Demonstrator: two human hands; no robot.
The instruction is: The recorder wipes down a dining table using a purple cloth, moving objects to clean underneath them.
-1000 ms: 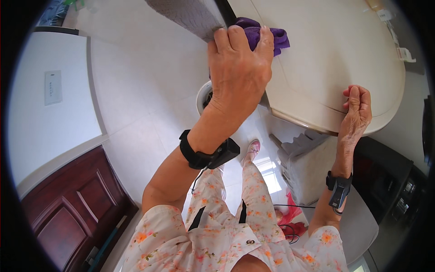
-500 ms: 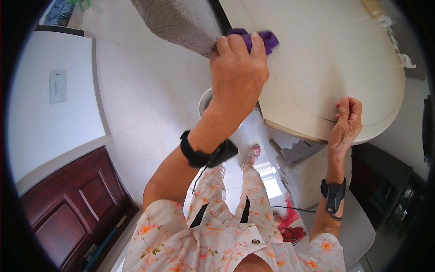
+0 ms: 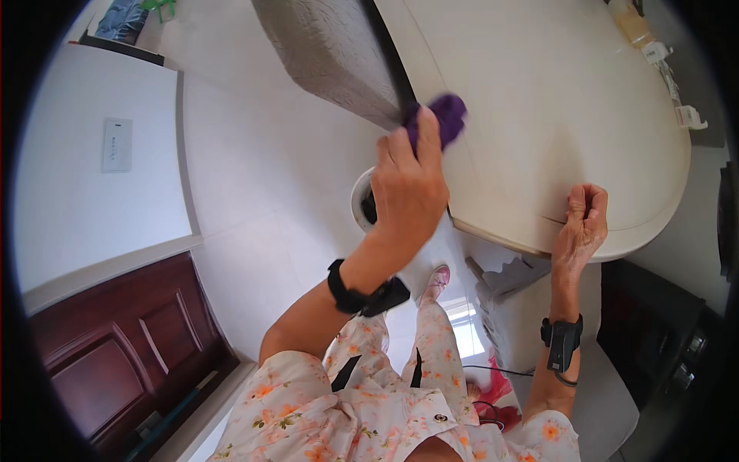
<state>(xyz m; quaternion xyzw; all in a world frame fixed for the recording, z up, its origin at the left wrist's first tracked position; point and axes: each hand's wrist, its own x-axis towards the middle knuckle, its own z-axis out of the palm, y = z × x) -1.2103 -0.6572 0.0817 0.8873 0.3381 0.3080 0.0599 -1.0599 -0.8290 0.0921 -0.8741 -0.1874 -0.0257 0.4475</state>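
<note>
A crumpled purple cloth (image 3: 449, 122) is gripped in my left hand (image 3: 409, 189) and pressed to the left edge of the cream tabletop (image 3: 523, 92). My fingers lie bent over the cloth and hide part of it. At the table's near edge, my right hand (image 3: 583, 223) rests with its fingers curled in and pressed together; nothing shows in it. A black strap with a small device circles each of my wrists.
A grey textured chair back (image 3: 331, 58) stands against the table's left side. Below my left hand is a round white bin (image 3: 360, 202). Packets (image 3: 658, 52) line the far right rim. A grey-covered chair (image 3: 531, 308) sits under the near edge, and a dark red door (image 3: 131, 346) is lower left.
My left hand has drawn the purple cloth nearer to me along the table's left edge. The right hand stays by the near edge, and the whole view has shifted slightly.
</note>
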